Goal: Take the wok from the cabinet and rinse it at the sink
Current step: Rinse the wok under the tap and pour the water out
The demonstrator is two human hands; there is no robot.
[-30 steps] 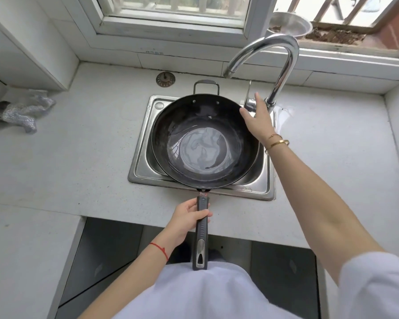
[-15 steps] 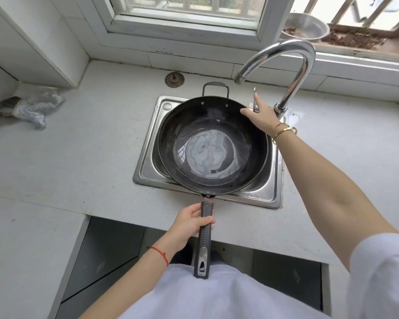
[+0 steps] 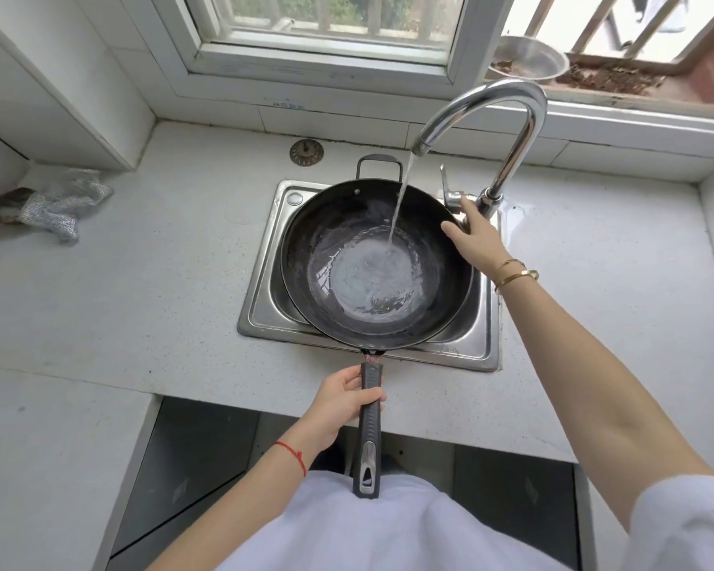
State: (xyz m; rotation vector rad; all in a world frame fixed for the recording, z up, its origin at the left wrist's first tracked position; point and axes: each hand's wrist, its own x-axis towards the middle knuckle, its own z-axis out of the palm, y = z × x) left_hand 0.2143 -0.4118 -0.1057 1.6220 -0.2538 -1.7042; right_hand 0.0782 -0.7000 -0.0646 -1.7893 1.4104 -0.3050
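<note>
Pale speckled countertop (image 3: 149,274) runs under a white-framed window (image 3: 326,47), with a small steel sink (image 3: 260,307) let into it at centre.

Wok (image 3: 347,224): dark, round, sitting over the sink basin and covering most of it. Its small loop handle (image 3: 379,162) points to the far side; its long black handle (image 3: 369,430) points near, out past the counter edge toward my body.

Water (image 3: 400,199): a thin stream falls from the spout of the curved chrome faucet (image 3: 512,117) and lands right of centre in the wok. A shallow pool covers the wok floor, with ripples around the point of impact.

Left hand (image 3: 343,399): fingers and thumb wrapped around the long handle close to where it joins the pan. Red string on that wrist.

Right hand (image 3: 473,236): reached to the far right rim of the wok, at the faucet base. Fingers are curled against the faucet's lever (image 3: 450,191); whether they close fully around it I cannot tell. Gold bangle (image 3: 516,276) on that wrist.

Other items: a round drain strainer (image 3: 306,152) lies on the counter beyond the sink, to the left. A crumpled silvery cloth (image 3: 54,204) lies at far left. A metal bowl (image 3: 528,57) sits on the outer sill at far right.
</note>
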